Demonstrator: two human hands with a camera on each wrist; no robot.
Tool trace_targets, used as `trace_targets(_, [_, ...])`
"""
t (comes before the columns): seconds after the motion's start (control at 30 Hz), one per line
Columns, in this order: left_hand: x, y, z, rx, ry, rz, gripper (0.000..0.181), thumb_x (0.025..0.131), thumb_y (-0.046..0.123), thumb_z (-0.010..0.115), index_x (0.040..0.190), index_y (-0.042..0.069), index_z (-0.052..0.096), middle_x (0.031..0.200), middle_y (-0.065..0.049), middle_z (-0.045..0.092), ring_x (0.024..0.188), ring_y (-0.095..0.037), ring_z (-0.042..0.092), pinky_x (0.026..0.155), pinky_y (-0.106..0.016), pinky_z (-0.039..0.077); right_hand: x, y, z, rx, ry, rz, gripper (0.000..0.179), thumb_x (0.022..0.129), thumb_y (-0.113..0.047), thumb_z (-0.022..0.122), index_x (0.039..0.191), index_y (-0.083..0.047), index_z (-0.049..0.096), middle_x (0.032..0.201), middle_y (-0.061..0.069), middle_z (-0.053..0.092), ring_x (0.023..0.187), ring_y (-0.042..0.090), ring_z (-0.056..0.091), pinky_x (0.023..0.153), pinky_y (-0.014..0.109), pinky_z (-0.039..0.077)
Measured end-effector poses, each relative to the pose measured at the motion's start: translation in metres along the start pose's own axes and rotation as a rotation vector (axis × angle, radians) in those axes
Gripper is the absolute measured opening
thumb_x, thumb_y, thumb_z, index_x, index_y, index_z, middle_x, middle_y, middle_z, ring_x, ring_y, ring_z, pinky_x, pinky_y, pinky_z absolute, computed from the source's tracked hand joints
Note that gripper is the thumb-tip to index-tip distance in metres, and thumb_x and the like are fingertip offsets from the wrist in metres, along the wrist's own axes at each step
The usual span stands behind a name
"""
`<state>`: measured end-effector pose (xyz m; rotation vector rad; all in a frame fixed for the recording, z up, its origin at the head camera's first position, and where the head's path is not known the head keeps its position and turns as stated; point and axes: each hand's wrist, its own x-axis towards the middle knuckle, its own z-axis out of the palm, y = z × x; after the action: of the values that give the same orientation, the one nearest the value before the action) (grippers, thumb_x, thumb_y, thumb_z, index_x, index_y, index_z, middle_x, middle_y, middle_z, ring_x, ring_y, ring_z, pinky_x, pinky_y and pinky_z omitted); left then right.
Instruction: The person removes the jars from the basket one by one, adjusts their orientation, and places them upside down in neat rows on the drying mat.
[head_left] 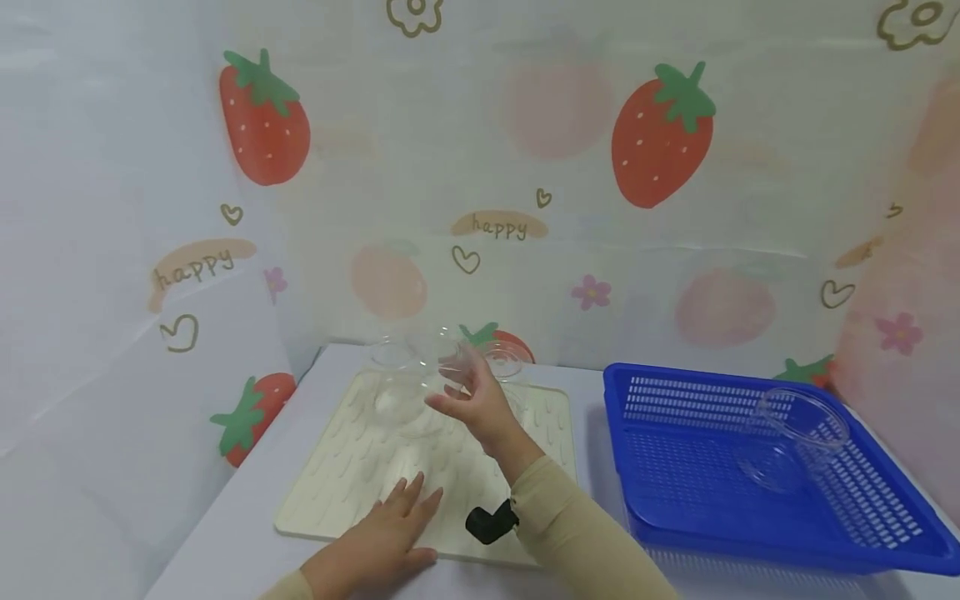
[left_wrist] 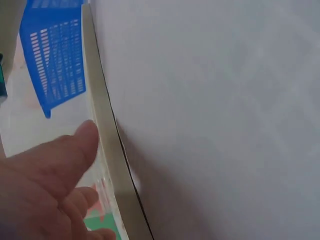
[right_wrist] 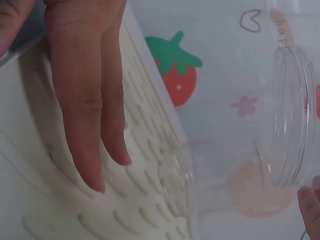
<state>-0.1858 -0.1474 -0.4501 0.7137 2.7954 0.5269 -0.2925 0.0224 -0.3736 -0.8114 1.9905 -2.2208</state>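
My left hand (head_left: 378, 533) lies on the near part of the cream mat (head_left: 322, 492), its fingers straight and spread. Farther forward my right hand (head_left: 480, 404) is cupped, thumb and fingers curled at a clear plastic jar (head_left: 441, 346); the jar's outline is faint. More clear jars stand around it, one with its round rim to the left (head_left: 393, 354), another rim (head_left: 504, 358) partly behind the hand. In the right wrist view a clear threaded rim (right_wrist: 295, 120) shows large, with right-hand fingertips (right_wrist: 310, 205) at its edge. The left wrist view shows the left thumb (left_wrist: 85, 137) near the mat's edge.
To the right stands a blue plastic basket (head_left: 697, 500) with slotted walls, holding another clear jar (head_left: 772, 467). A strawberry-printed sheet (head_left: 555, 167) hangs behind the white table (head_left: 225, 542). A black device (head_left: 491, 522) sits at the right wrist.
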Motion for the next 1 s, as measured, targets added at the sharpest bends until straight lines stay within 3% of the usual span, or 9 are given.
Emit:
trace_targets(0.1, [0.002,0.002,0.003,0.032,-0.022,-0.006,0.068,0.089,0.045,0.053,0.144,0.014,0.029,0.150,-0.020,0.014,0.136,-0.041,0.012,0.099,-0.063,0.022,0.003,0.011,0.010,-0.047,-0.011,0.040,0.088,0.075,-0.010,0.075,0.144,-0.011,0.021,0.133,0.014,0.043,0.127,0.029,0.039,0.101,0.041,0.034])
trace_targets(0.37, [0.009,0.004,0.009,0.081,-0.042,-0.006,0.064,0.089,0.048,0.051,0.141,0.015,0.035,0.149,-0.018,0.021,0.135,-0.040,0.018,0.098,-0.062,0.024,0.013,0.036,0.030,-0.209,-0.054,0.152,0.089,0.073,-0.025,0.078,0.143,-0.023,0.024,0.135,0.005,0.042,0.124,0.020,0.043,0.097,0.036,0.040])
trace_targets(0.73, [0.004,0.010,0.001,0.136,-0.036,0.008,0.062,0.090,0.042,0.053,0.141,0.011,0.036,0.147,-0.022,0.021,0.133,-0.043,0.020,0.097,-0.060,0.028,0.024,0.055,0.038,-0.371,-0.250,0.202,0.093,0.071,-0.033,0.079,0.143,-0.035,0.019,0.136,-0.006,0.042,0.121,0.015,0.045,0.093,0.033,0.043])
trace_targets(1.0, [0.001,0.011,-0.003,0.143,-0.049,-0.005,0.062,0.089,0.041,0.054,0.140,0.010,0.037,0.147,-0.022,0.022,0.133,-0.043,0.021,0.097,-0.060,0.029,0.024,0.064,0.046,-0.445,-0.373,0.262,0.092,0.069,-0.038,0.080,0.141,-0.038,0.022,0.141,-0.003,0.039,0.125,0.014,0.041,0.091,0.036,0.044])
